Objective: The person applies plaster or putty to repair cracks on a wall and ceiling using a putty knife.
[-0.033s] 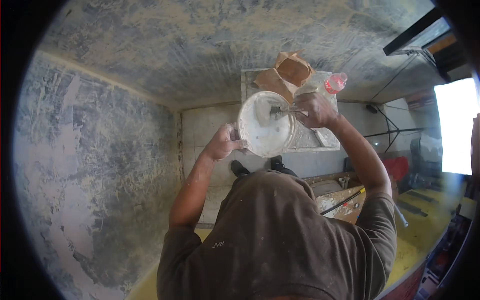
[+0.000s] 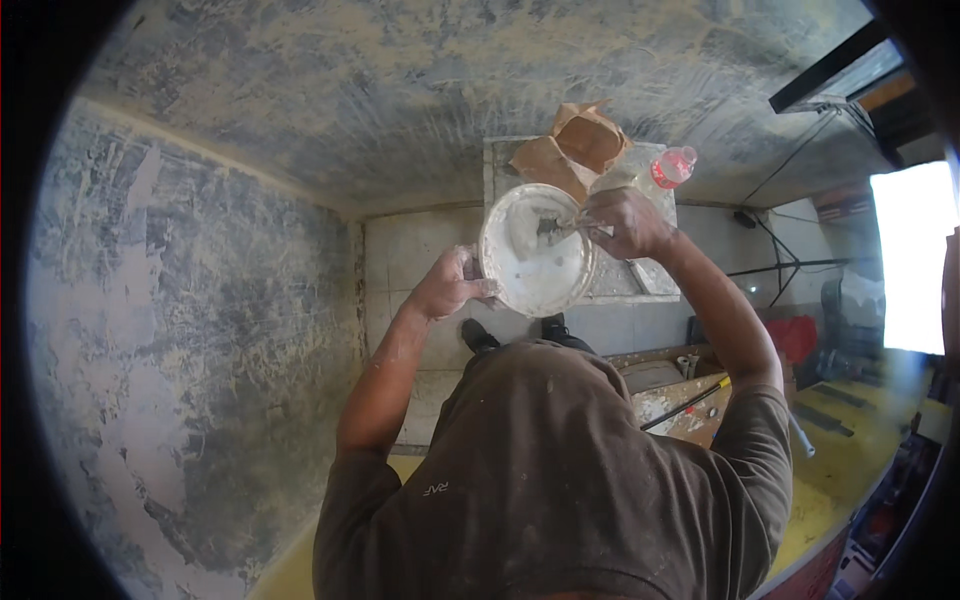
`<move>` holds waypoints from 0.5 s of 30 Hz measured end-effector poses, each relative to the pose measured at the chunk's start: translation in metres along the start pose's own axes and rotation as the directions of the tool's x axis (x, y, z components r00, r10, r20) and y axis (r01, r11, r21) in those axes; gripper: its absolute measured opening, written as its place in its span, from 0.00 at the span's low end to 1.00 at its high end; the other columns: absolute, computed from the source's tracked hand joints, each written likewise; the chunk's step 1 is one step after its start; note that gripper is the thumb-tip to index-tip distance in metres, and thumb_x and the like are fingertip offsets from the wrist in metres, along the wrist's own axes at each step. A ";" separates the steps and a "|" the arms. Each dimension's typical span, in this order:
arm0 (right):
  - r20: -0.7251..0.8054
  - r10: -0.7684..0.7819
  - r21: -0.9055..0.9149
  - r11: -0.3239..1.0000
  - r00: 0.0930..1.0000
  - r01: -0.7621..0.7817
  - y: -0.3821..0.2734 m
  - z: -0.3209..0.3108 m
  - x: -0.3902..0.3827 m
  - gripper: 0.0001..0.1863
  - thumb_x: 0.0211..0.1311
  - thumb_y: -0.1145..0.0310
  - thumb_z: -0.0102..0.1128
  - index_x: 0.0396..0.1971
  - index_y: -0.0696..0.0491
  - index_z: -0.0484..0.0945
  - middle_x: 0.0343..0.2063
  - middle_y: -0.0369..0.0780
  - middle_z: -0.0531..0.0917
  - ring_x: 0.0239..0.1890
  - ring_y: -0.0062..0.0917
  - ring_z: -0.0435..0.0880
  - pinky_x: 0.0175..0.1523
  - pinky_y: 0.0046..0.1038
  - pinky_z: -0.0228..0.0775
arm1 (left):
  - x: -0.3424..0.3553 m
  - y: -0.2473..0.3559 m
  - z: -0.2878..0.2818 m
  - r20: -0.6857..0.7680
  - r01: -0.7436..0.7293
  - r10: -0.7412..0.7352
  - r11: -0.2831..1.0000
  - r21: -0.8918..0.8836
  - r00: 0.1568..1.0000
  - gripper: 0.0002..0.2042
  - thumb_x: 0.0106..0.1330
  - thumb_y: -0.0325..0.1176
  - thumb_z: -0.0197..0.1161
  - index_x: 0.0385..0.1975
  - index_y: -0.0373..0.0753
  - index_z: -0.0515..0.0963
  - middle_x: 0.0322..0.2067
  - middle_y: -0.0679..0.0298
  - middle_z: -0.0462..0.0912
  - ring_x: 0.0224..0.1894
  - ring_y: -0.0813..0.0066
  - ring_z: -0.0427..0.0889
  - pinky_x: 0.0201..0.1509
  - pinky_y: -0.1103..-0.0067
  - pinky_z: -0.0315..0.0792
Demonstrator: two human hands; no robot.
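A: Where is the round white bucket with a paste-smeared rim [image 2: 537,311]?

B: It is in front of the person, between the two hands. Its mouth faces up to the head, so its long axis runs down, away from the viewer. If it tilts a little, I cannot tell. White, wet-looking paste [image 2: 545,283] lies inside.

A: How is the left hand [image 2: 443,284]?

B: It is holding the bucket at its left side, with the thumb on the near part of the wall. The other fingers are partly hidden.

A: And the right hand [image 2: 630,224]?

B: Its fingers are bent closely around a hand tool with a grey blade [image 2: 549,226]. The tool's long axis runs from right to left, and the blade points left, over the paste.

A: Is there any writing?

B: The dark brown cloth shirt [image 2: 560,470] has small pale letters. A clear plastic bottle with a red label [image 2: 673,167] is at the far right, its neck pointing far and right; its label is too small for reading. Just left of it is a torn brown paper bag [image 2: 545,160].
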State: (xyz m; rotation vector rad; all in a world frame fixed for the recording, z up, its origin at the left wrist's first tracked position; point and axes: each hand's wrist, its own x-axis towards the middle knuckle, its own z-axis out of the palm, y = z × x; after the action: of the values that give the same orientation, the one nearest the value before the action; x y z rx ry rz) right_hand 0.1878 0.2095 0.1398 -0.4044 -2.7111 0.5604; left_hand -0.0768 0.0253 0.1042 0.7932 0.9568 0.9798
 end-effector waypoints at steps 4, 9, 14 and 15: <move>-0.049 -0.152 0.107 0.982 0.987 0.156 -0.006 0.012 0.006 0.10 0.41 0.74 0.65 0.28 0.57 0.81 0.31 0.46 0.83 0.32 0.42 0.81 0.36 0.36 0.74 | 0.005 0.012 0.007 -0.019 0.046 -0.046 0.999 0.029 0.999 0.15 0.59 0.23 0.62 0.45 0.27 0.72 0.37 0.54 0.82 0.36 0.68 0.84 0.37 0.75 0.81; -0.150 0.019 0.262 0.965 0.989 0.021 -0.005 0.047 -0.011 0.11 0.45 0.73 0.64 0.33 0.53 0.83 0.32 0.44 0.83 0.32 0.40 0.82 0.37 0.36 0.75 | 0.014 0.002 0.011 -0.113 0.030 -0.023 0.998 0.056 0.993 0.15 0.58 0.22 0.63 0.45 0.27 0.73 0.37 0.54 0.82 0.36 0.68 0.84 0.37 0.76 0.81; -0.181 0.157 0.360 0.929 0.971 -0.084 -0.017 0.066 -0.020 0.14 0.48 0.72 0.63 0.38 0.50 0.84 0.29 0.45 0.83 0.31 0.41 0.82 0.37 0.36 0.75 | 0.023 -0.012 0.006 -0.197 0.020 0.049 0.943 0.333 0.979 0.14 0.55 0.20 0.63 0.42 0.27 0.75 0.35 0.55 0.83 0.33 0.71 0.83 0.36 0.77 0.79; -0.184 0.179 0.319 0.941 0.966 -0.114 -0.020 0.067 -0.021 0.14 0.49 0.72 0.63 0.38 0.50 0.84 0.29 0.45 0.83 0.31 0.41 0.82 0.37 0.35 0.75 | 0.023 -0.012 0.006 -0.212 0.005 0.111 0.876 0.482 0.971 0.13 0.55 0.20 0.63 0.41 0.28 0.76 0.35 0.55 0.83 0.33 0.72 0.83 0.36 0.77 0.78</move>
State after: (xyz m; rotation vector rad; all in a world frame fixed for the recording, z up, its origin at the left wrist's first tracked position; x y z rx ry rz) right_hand 0.1767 0.1630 0.0848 -0.5515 -2.3530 0.9108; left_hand -0.0613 0.0417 0.0889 1.1404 1.4231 0.9048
